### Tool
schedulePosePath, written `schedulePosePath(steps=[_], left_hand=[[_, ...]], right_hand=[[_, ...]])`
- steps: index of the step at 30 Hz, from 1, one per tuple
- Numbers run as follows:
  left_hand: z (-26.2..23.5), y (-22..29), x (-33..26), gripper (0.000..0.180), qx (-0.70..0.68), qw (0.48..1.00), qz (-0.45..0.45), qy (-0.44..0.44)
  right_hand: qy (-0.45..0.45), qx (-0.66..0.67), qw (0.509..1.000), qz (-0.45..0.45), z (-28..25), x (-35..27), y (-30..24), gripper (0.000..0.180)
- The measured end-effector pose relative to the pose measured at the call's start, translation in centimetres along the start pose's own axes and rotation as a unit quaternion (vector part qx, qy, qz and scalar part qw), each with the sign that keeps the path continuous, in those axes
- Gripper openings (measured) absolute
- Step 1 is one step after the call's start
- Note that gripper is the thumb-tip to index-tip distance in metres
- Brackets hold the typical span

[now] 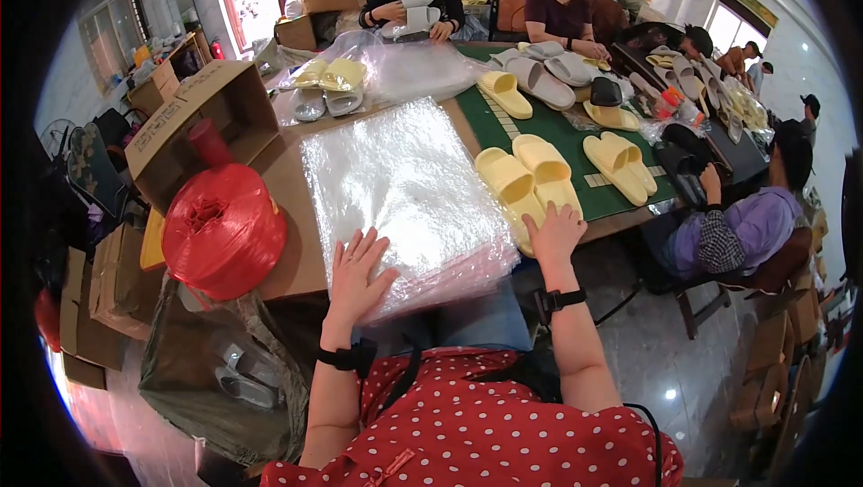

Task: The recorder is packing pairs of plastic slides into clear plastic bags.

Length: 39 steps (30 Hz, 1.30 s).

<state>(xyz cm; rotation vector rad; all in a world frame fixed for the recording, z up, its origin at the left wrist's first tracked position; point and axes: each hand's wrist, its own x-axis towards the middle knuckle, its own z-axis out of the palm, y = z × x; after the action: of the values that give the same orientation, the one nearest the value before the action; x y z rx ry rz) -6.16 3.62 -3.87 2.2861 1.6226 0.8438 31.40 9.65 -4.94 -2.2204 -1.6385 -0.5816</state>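
Head view: left hand [355, 276] flat, fingers spread, pressing the near edge of a clear plastic bag stack [404, 190] on the worktop [292, 208]. Right hand [555, 233] open, gripping nothing, fingertips touching a yellow slipper pair [526, 177] just beside the stack.

A stack of bags [404, 186] lies on the surface [288, 181] straight before the person. The left hand [355, 276] rests on the stack's near edge. The right hand [556, 235] lies at the stack's right, touching a pair of slippers [526, 177] that sits just beside the bags. A twine spool [225, 231] stands left of the stack, an open box [202, 123] behind it. More slippers [620, 163] lie farther right. Bagged slippers [328, 87] lie behind the stack.
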Motion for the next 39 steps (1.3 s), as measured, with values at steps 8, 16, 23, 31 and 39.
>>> schedulePosePath(steps=[8, 16, 23, 31, 39], left_hand=[[-0.2, 0.2, 0.0, 0.057, -0.001, 1.0, -0.001, 0.001], [-0.1, -0.1, 0.2, 0.058, 0.002, 1.0, 0.003, 0.009], [0.2, -0.4, -0.2, 0.056, -0.004, 1.0, 0.008, 0.003], [0.1, -0.5, -0.2, 0.057, 0.004, 1.0, 0.009, 0.0], [-0.2, -0.1, 0.0, 0.058, 0.008, 1.0, 0.005, -0.003]], right_hand=[[-0.089, 0.148, 0.982, -0.08, 0.2, 5.9, 2.8, 0.054], [-0.162, 0.291, 0.935, -0.119, 1.5, 9.8, 1.3, 0.04], [-0.008, 0.336, 0.94, -0.061, 3.5, 8.7, 2.4, 0.034], [0.126, 0.459, 0.878, 0.052, -4.7, 8.0, 2.9, 0.024], [-0.011, 0.502, 0.852, -0.149, -10.2, 0.1, -11.8, 0.023]])
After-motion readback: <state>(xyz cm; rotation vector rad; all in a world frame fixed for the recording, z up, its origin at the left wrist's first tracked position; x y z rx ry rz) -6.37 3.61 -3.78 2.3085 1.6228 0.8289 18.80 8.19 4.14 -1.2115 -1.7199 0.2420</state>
